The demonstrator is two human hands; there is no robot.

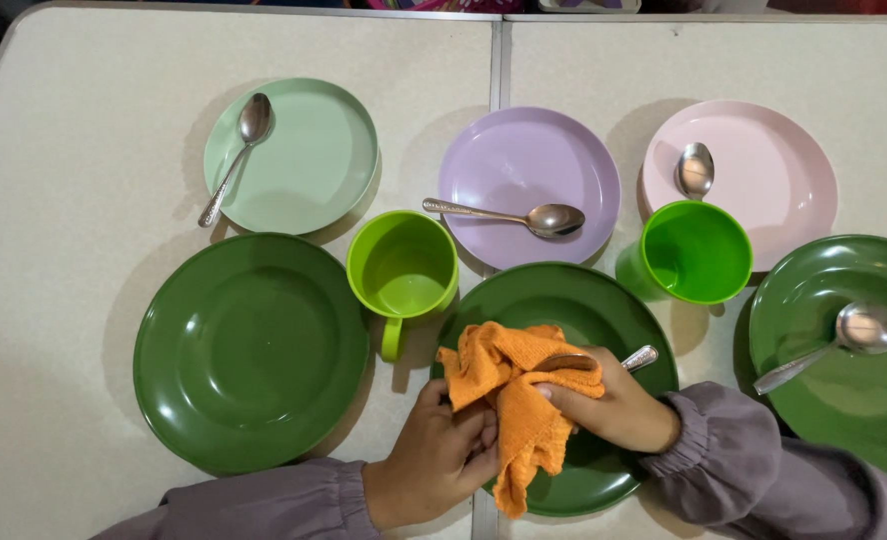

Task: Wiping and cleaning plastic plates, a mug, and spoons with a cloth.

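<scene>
Over the middle dark green plate (589, 300) my two hands work an orange cloth (509, 390) around a metal spoon (604, 361). My right hand (619, 405) grips the spoon, whose handle end sticks out to the right, and presses cloth against it. My left hand (444, 455) holds the cloth's lower left part. The spoon's bowl is hidden in the cloth.
A large dark green plate (249, 350) lies left, another with a spoon (844, 390) right. Behind are a light green plate (294, 155), lilac plate (524, 170) and pink plate (754, 165), each with a spoon. A lime mug (404, 270) and green cup (694, 252) stand between.
</scene>
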